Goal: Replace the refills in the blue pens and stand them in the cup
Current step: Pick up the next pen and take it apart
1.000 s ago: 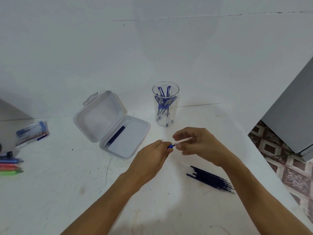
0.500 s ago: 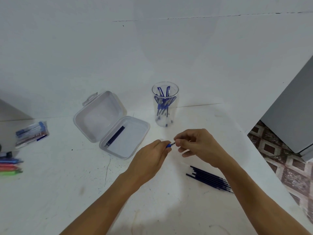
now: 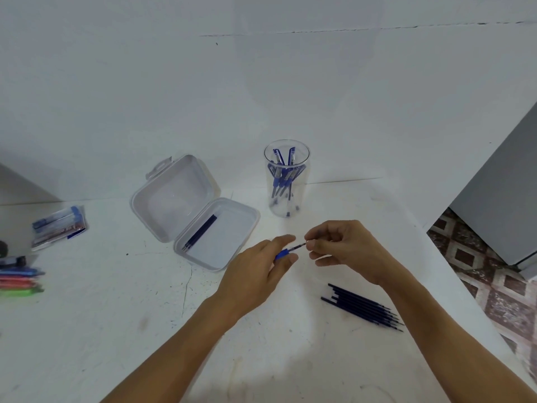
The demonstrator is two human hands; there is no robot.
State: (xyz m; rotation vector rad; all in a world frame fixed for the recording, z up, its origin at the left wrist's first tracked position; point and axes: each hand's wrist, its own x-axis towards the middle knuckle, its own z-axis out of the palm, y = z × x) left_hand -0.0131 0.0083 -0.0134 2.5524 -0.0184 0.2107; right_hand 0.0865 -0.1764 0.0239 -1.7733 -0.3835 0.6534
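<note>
My left hand (image 3: 258,271) grips a blue pen (image 3: 282,253) by its blue grip end; most of the barrel is hidden under the fingers. My right hand (image 3: 345,248) pinches a thin dark refill (image 3: 298,247) that sticks out of the pen's front end. Behind the hands stands a clear cup (image 3: 286,178) holding several blue pens upright. A bundle of several dark blue refills (image 3: 363,307) lies on the white table under my right wrist. An open clear plastic box (image 3: 238,228) at left centre holds a few more refills (image 3: 201,232).
At the table's left edge lie a plastic packet (image 3: 59,226) and coloured markers (image 3: 19,282). The table's right edge (image 3: 453,274) drops to a patterned tile floor, with a grey cabinet (image 3: 505,199) beside it. A white wall stands close behind the cup.
My hands have drawn slightly apart, and the refill now shows between the pen's blue grip and my right fingertips. The cup, box and loose refills have not moved.
</note>
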